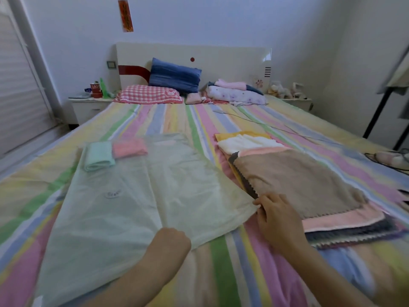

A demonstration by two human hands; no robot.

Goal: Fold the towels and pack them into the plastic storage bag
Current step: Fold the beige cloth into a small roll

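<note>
Beige towel [294, 180], soft and limp, lifts best by the corner the right hand [278, 220] pinches; left hand [171, 241] clutches the slick storage bag [132, 196].

A strip of striped bed sheet [203, 129] is left open between the flat translucent plastic bag [132, 196] and the brown-topped towel stack [298, 180].

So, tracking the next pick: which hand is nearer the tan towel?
Right. The right hand is at the tan towel's near corner; the left hand is apart, at the plastic storage bag's near edge.
</note>
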